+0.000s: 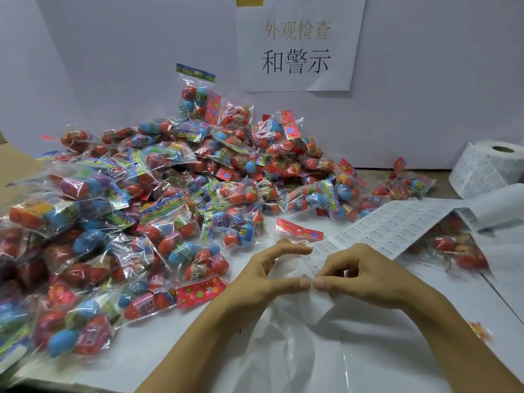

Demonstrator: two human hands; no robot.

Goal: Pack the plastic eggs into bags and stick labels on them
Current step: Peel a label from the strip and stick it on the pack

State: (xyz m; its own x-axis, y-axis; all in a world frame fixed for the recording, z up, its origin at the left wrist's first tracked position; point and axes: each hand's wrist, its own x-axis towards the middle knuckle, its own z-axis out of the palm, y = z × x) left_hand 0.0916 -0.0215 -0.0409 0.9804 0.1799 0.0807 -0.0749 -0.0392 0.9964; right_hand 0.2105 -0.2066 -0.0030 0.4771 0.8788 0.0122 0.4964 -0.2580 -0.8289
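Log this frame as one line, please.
step: peeling a label | hands: left and right both pinch label strip end | roll: right | bagged eggs: piled left

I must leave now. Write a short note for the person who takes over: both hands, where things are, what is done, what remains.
Left hand and right hand: both pinch the near end of the label strip, thumbs meeting.
Label roll: far right, strip running from it to the hands.
Bagged eggs: big pile on the left; a few bags under the strip.
Done: many bags filled.
Left: peel labels, stick them on bags.
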